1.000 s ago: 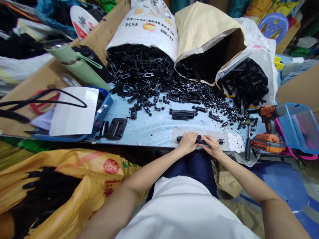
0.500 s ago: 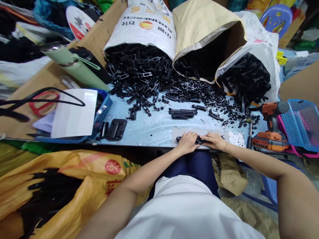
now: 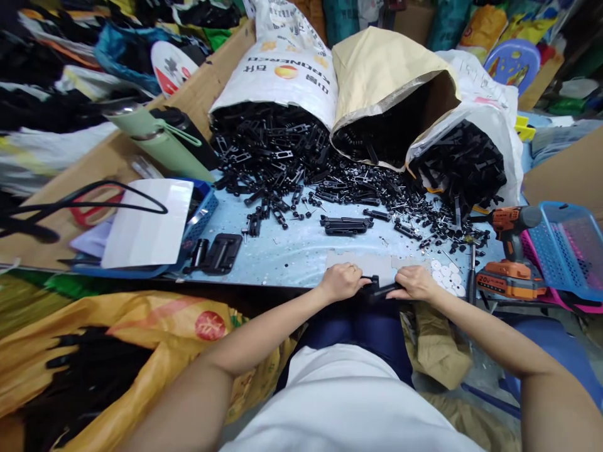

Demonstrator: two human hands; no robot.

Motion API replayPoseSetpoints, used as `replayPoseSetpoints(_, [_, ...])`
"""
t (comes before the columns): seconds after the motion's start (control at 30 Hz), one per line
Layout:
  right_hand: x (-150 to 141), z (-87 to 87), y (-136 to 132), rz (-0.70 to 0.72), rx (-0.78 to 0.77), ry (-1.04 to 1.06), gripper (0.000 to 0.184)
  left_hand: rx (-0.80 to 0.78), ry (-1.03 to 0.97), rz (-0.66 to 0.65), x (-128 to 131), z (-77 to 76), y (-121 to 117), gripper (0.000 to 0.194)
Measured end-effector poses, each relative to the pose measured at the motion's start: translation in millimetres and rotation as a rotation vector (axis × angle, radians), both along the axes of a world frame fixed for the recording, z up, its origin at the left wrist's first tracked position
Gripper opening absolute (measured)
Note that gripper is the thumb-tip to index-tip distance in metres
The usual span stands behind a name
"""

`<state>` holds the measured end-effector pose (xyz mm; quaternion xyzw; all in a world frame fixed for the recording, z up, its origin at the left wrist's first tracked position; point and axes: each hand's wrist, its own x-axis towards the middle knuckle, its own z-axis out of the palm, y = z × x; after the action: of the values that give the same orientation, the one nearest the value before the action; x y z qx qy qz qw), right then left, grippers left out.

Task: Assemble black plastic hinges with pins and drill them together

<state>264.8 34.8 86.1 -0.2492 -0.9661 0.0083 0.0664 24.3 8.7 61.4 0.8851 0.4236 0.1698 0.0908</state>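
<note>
At the table's front edge, my left hand (image 3: 342,282) is closed round one end of a black plastic jointed piece (image 3: 375,289). My right hand (image 3: 415,282) pinches its other end. The piece is bent and blurred between them, over my lap; whether it is one part or two I cannot tell. Beneath and behind the hands lies a grey pad (image 3: 351,258). Further back rests a stack of assembled black folding pieces (image 3: 346,225). White round discs (image 3: 446,276) lie to the right of my right hand.
Black parts (image 3: 277,150) spill from a white sack (image 3: 287,78), beside a cream sack (image 3: 377,75). On the right stand an orange cordless drill (image 3: 511,276), a screwdriver (image 3: 472,276) and a blue basket (image 3: 572,251). A black phone-stand-like piece (image 3: 223,253) and green bottle (image 3: 162,147) are on the left.
My hands have moved apart and toward me, lifting the black piece off the pad to the table edge. It lay straight before and is bent now. The camera view has tilted up slightly.
</note>
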Motion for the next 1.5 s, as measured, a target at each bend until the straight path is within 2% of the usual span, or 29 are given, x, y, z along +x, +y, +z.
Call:
replayPoseSetpoints(0.07, [-5,29.2,-16,0.091,-0.124,0.139,0.058,0.031,-0.242,-0.096,-6,19.7,-11,0.058])
replayPoseSetpoints(0.13, [-11,56.1,-32,0.204,-0.309,0.274,0.057,0.007,-0.557,-0.251,-6,45.1,-30,0.058])
replayPoseSetpoints(0.2, [-21,68.7,-48,0.293,-0.523,0.368,0.057,-0.04,-0.827,-0.315,-1,68.4,-50,0.058])
replayPoseSetpoints(0.27, [-36,60.2,-64,0.339,-0.668,0.527,0.059,-0.103,-1.014,-0.345,9,83.0,-65,0.056])
replayPoseSetpoints(0.33, [-58,34.0,-77,0.283,-0.662,0.828,0.062,-0.077,-1.151,-0.284,18,85.7,-72,0.053])
replayPoseSetpoints(0.37, [-71,17.5,-81,0.186,-0.606,0.989,0.064,-0.032,-1.19,-0.225,21,82.6,-72,0.052])
replayPoseSetpoints(0.4, [-84,0.8,-82,0.02,-0.538,1.135,0.067,0.025,-1.206,-0.172,24,77.0,-71,0.051])
replayPoseSetpoints(0.47, [-106,-27.8,-74,-0.286,-0.464,1.217,0.064,0.136,-1.139,-0.103,25,59.5,-63,0.056])
replayPoseSetpoints(0.5, [-115,-38.0,-64,-0.381,-0.453,1.196,0.058,0.201,-1.058,-0.08,23,48.7,-56,0.06])
replayPoseSetpoints(0.57, [-124,-49.0,-31,-0.429,-0.444,1.105,0.045,0.362,-0.837,-0.009,17,25.1,-41,0.067])
replayPoseSetpoints(0.63, [-122,-49.0,19,-0.412,-0.386,1.038,0.039,0.46,-0.566,0.096,7,3.1,-23,0.069])
replayPoseSetpoints(0.67, [-118,-46.0,48,-0.434,-0.333,0.99,0.037,0.441,-0.434,0.132,3,-5.9,-13,0.064])
replayPoseSetpoints(0.73, [-108,-36.9,110,-0.545,-0.254,0.889,0.037,0.306,-0.198,0.152,-5,-18.3,8,0.051])
replayPoseSetpoints(0.8, [-97,-26.8,171,-0.656,-0.2,0.793,0.039,0.144,-0.026,0.143,-8,-22.6,29,0.039])
replayPoseSetpoints(0.9, [-90,-16.7,248,-0.773,-0.181,0.648,0.04,0.003,0.095,0.18,-8,-19.5,60,0.034])
replayPoseSetpoints(0.97, [-91,-14.3,285,-0.851,-0.212,0.594,0.041,-0.025,0.105,0.236,-10,-16.3,78,0.04])
replayPoseSetpoints(1.03, [-96,-13.6,312,-0.912,-0.25,0.577,0.041,-0.022,0.068,0.316,-18,-14.1,96,0.047])
replayPoseSetpoints(1.13, [-104,-11.8,334,-0.946,-0.324,0.613,0.042,-0.008,-0.024,0.531,-40,-9.8,128,0.044])
replayPoseSetpoints(1.27, [-108,-5.8,335,-0.906,-0.474,0.778,0.048,-0.042,-0.059,0.834,-73,1.0,183,0.034])
replayPoseSetpoints(1.33, [-107,-2.2,322,-0.881,-0.5,0.806,0.049,-0.078,-0.037,0.897,-84,5.4,208,0.032])
replayPoseSetpoints(1.4, [-104,1.1,299,-0.818,-0.582,0.866,0.048,-0.122,-0.01,0.888,-90,7.5,225,0.028])
replayPoseSetpoints(1.5, [-95,3.4,244,-0.64,-0.861,1.039,0.041,-0.125,-0.017,0.836,-94,7.1,232,0.019])
